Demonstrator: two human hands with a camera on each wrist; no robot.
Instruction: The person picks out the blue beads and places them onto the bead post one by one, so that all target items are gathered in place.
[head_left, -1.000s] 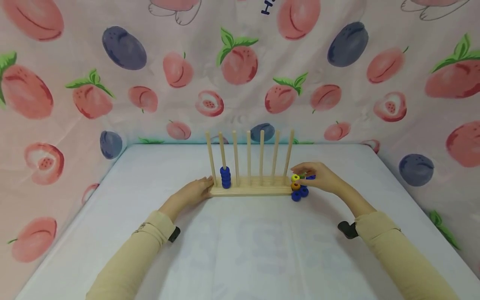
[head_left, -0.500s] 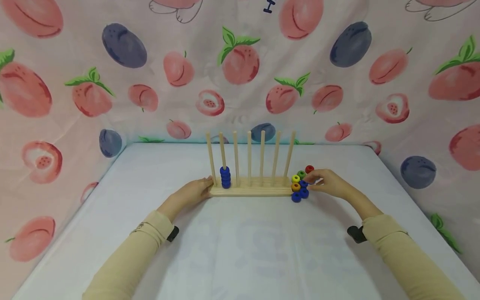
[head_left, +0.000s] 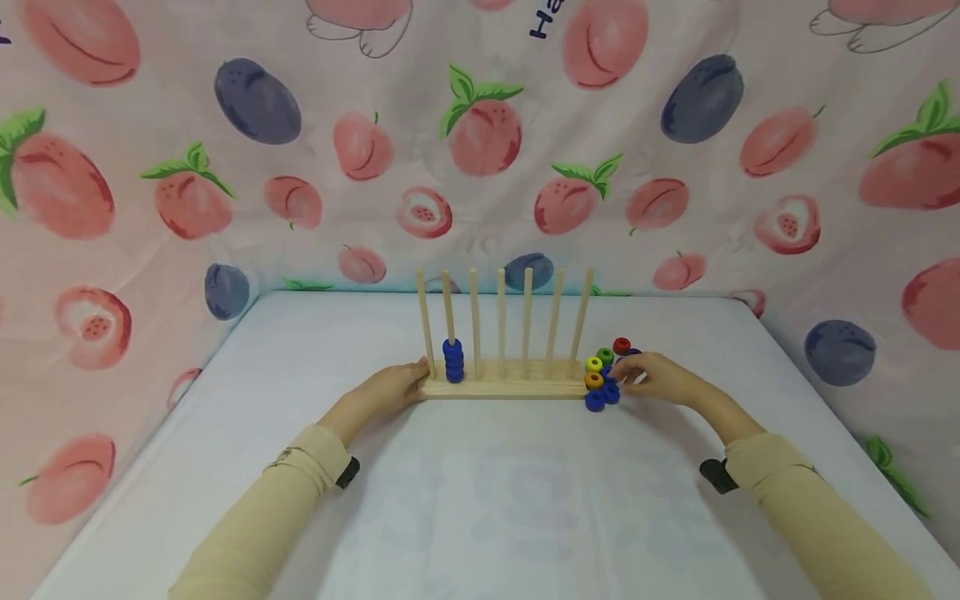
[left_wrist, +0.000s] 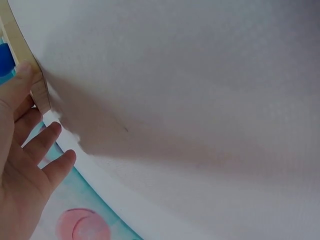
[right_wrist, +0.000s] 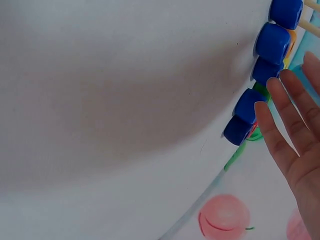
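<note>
A wooden peg stand (head_left: 510, 388) with several upright pegs stands mid-table in the head view. Blue beads (head_left: 453, 361) are stacked on its second peg from the left. My left hand (head_left: 382, 390) grips the stand's left end, thumb on the front and index finger behind; its other fingers are spread in the left wrist view. Loose beads cluster at the stand's right end: yellow (head_left: 594, 364), orange (head_left: 593, 381), green (head_left: 605, 357), red (head_left: 622, 345) and several blue. My right hand (head_left: 660, 379) is beside them, its loosely extended fingers right at the blue beads (right_wrist: 272, 42).
A white cloth (head_left: 487, 500) covers the table around the stand. Behind it hangs a fruit-printed sheet (head_left: 480, 208). Both forearms wear beige sleeves (head_left: 255, 500), with a dark wrist device (head_left: 718, 476) below the right cuff.
My right hand has drawn back rightward and slightly nearer from over the beads, uncovering the green and red ones. The left hand keeps its grip on the stand.
</note>
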